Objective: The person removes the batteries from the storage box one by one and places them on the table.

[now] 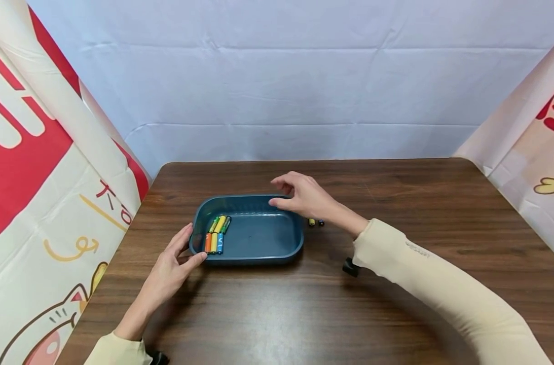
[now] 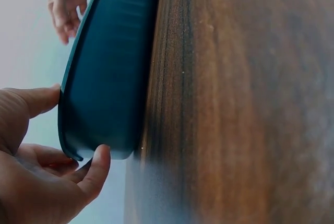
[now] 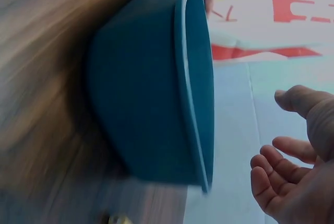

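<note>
A dark blue tray (image 1: 258, 238) sat on the brown wooden desk (image 1: 395, 314), between the two hands. The left hand (image 1: 169, 271) held the tray's near left corner: in the left wrist view its thumb (image 2: 96, 169) pressed against the outer wall of the tray (image 2: 109, 78) while the other fingers (image 2: 31, 101) reached over the rim, so the fingers were loosely curled about that corner. The right hand (image 1: 304, 195) was at the tray's far right corner. Its fingers were relaxed and lightly bent, holding nothing; from the head camera they seemed to hover at or just over the rim, and the right wrist view showed the right hand (image 3: 297, 166) open and apart from the tray (image 3: 151, 88), though whether a fingertip touched the rim could not be told.

Inside the tray, near the left hand's fingers, lay a small cluster of coloured batteries (image 1: 216, 233), side by side against the left end. Just beyond the right wrist, on the desk outside the tray, lay two more batteries (image 1: 316, 222), partly hidden by the hand. Both arms wore cream sleeves (image 1: 441, 289).
</note>
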`<state>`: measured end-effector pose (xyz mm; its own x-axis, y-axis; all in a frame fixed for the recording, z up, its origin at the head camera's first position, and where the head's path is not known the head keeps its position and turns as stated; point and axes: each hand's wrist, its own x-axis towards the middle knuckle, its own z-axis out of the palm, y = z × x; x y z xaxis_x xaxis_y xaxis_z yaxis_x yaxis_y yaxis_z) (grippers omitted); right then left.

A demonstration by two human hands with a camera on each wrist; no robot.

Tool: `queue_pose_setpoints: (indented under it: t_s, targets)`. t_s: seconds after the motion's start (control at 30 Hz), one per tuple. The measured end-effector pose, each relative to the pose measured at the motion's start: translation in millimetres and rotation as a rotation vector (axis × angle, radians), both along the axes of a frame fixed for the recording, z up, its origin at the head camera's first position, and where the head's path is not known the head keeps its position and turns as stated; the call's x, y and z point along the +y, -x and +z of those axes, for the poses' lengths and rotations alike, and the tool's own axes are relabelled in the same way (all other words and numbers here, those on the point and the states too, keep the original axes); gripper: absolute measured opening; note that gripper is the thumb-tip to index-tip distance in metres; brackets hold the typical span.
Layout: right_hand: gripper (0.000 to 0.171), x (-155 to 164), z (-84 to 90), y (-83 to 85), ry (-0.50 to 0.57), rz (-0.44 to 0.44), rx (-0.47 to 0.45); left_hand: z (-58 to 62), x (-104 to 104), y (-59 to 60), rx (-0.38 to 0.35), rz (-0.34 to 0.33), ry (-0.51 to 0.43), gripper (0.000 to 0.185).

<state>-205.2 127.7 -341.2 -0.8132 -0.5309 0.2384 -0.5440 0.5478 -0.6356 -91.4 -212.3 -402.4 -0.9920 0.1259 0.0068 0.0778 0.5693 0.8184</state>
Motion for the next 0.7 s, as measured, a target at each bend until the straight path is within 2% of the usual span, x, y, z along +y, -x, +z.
queue_pose_setpoints:
  t_s: [0.17, 0.4, 0.53, 0.7]
  targets:
    - [0.05, -38, -3.4, -0.8, -0.048, 0.015, -0.036, -0.6, -1, -0.2, 0.006, -0.001, 0.0, 0.079]
    - [0.054, -85, -21.9, -6.5, -0.107, -0.018, -0.106, 0.2, -1, -0.1, -0.001, -0.002, 0.0, 0.077]
    - [0.054, -102, -33.0, -9.3, -0.1, -0.064, -0.123, 1.1, -1, -1.0, -0.009, -0.003, -0.007, 0.078]
    - [0.053, -114, -45.3, -10.3, -0.102, -0.113, -0.173, 1.5, 0, -2.5, 0.031, -0.017, -0.024, 0.076]
